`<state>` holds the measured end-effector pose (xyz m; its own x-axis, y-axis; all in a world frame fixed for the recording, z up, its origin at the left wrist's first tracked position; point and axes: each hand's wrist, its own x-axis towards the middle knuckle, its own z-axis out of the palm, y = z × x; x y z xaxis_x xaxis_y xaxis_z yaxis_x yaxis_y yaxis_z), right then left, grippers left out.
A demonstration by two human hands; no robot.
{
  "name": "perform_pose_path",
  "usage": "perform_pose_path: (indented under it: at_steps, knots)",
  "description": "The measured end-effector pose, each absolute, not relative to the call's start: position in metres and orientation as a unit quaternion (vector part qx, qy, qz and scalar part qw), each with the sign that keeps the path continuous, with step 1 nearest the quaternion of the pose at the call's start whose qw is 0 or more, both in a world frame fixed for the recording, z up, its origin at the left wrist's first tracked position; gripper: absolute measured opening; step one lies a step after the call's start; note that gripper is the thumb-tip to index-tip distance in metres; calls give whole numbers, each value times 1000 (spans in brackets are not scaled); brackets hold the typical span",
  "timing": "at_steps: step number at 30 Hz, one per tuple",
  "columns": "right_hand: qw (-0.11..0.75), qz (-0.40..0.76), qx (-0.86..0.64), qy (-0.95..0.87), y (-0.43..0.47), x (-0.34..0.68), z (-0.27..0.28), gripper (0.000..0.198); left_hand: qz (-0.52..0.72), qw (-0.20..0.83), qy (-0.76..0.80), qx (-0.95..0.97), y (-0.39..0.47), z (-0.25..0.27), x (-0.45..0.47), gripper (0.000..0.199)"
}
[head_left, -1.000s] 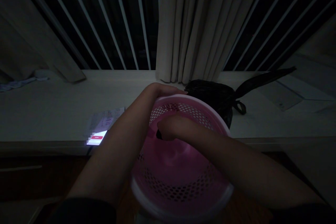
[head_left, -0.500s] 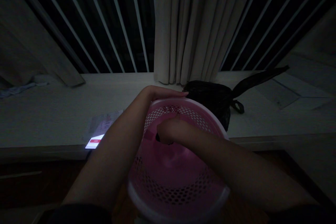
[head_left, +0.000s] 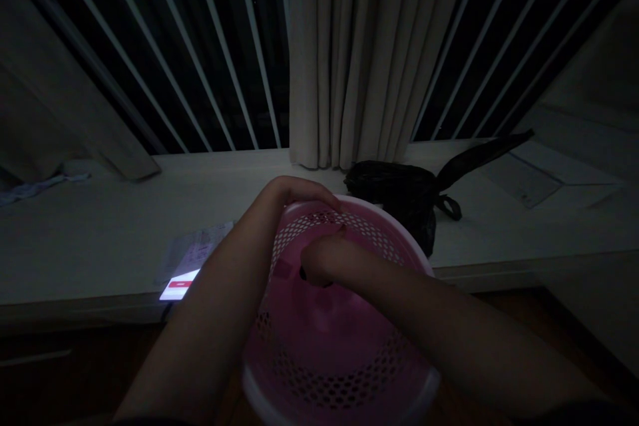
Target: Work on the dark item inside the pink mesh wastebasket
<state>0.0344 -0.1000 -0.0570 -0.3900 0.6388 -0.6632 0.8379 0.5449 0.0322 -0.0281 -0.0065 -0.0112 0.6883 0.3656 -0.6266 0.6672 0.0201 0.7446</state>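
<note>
A pink plastic basket [head_left: 324, 333] with rows of holes and a paler rim stands tilted in front of me, its mouth facing up toward me. My left hand [head_left: 307, 190] lies bent over its far rim, the fingertips curled onto the inner wall. Inside the basket is my right hand [head_left: 322, 259], closed, close to the far inner wall. A small dark thing shows under the right fingers, mostly hidden, and I cannot make out its kind. The basket's floor lies in dim light below that hand.
A knotted black plastic bag [head_left: 399, 193] sits on the pale window ledge [head_left: 100, 233] beyond the basket. A lit phone screen [head_left: 177, 285] and a clear sheet [head_left: 200, 243] lie left. Behind are beige curtains [head_left: 344, 60] and white window bars [head_left: 219, 46]. A pale box [head_left: 544, 173] stands right.
The view has tilted up, so the ledge and basket sit lower. My left fingers, stretched along the rim before, now curl over it. My right hand stays closed inside the basket.
</note>
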Motion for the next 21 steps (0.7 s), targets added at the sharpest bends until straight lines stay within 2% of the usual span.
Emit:
perform_pose_path:
  at_steps: [2, 7, 10, 13, 15, 19, 21]
  knots:
    - [347, -167, 454, 804, -97, 36, -55, 19, -122, 614, 378, 682, -7, -10, -28, 46]
    - [298, -179, 476, 808, -99, 36, -54, 13, -118, 615, 374, 684, -7, -9, -28, 45]
    - [342, -197, 471, 789, -106, 34, -52, 7, -114, 614, 384, 680, -6, -10, -29, 45]
    - [370, -207, 476, 771, -108, 34, -49, 16, -111, 606, 396, 681, -7, -9, -28, 48]
    - [361, -201, 484, 771, -106, 35, -48, 20, -104, 594, 399, 691, -9, -7, -27, 50]
    - [357, -212, 487, 768, -100, 37, -53, 9, -100, 569, 383, 721, -15, 1, -23, 52]
    - [306, -192, 482, 798, -99, 38, -61, 8, -97, 546, 374, 743, -18, 5, -20, 51]
